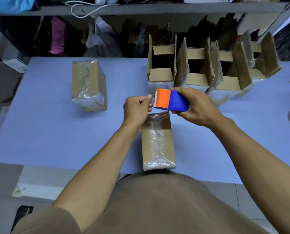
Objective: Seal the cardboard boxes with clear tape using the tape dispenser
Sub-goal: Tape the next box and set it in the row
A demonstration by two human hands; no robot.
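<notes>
blue table (48, 132) carries four open boxes (196, 68) behind — right hand (196, 107) grips tape dispenser (172, 100), left hand (137, 108) fingers pinching its tape.

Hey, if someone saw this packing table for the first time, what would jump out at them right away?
The bright orange and blue tape dispenser stands out first, held by the right hand above the middle of the blue table, while the left hand pinches the tape end at its toothed edge. Directly below lies a taped cardboard box. Behind stands a row of open boxes, and another sealed box sits to the left.
</notes>
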